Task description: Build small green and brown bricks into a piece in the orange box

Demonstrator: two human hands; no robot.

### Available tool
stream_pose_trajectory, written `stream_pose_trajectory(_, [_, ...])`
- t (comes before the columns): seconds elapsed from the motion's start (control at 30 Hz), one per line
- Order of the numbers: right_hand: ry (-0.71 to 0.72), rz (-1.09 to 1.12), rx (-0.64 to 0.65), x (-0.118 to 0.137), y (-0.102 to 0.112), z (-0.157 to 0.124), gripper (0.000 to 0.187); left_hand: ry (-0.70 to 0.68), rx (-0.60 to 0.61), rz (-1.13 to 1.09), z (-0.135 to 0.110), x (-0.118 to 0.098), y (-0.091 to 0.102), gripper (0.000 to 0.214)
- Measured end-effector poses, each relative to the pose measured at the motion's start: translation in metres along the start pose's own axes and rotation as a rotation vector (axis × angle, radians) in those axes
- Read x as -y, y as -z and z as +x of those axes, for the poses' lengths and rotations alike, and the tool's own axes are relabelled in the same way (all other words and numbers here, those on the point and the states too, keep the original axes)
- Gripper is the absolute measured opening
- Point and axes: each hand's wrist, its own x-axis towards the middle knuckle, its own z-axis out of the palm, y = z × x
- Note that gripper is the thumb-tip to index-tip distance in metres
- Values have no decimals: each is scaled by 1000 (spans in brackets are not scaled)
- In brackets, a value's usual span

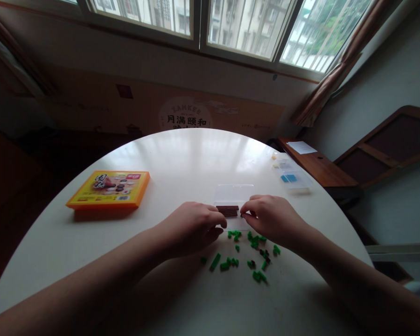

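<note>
Dark red-brown small bricks (228, 211) lie in neat rows inside a clear plastic case (234, 192) whose lid is folded back. My left hand (199, 226) is at the left end of the rows, fingers bent and apart, with the fingertips by the bricks. At the right end, my right hand (266, 215) pinches a small dark brick (242, 214) between thumb and forefinger. Loose green bricks (254, 240) are scattered on the table in front of the case, with a few dark red-brown bricks (265, 255) among them. A longer green piece (215, 262) lies nearer the left hand.
A yellow-orange Go game box (108, 189) rests at the left of the round white table (182, 154). Clear plastic cases (294, 175), one with blue pieces (289, 178), are near the right edge. Beyond stands a wooden desk (320, 161) with paper (301, 147).
</note>
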Motion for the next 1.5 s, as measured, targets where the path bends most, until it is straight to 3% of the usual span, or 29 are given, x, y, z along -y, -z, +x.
stream_pose_trajectory(0.23, [-43,-36,-17,2,-2,3,22,-12,-7,-9,0,0,0,17])
stream_pose_trajectory(0.6, [12,67,1,-5,6,-3,20,2,2,-18,0,0,0,16])
stream_pose_trajectory(1.5, [16,169,-5,-7,-5,3,22,-31,13,9,0,0,1,17])
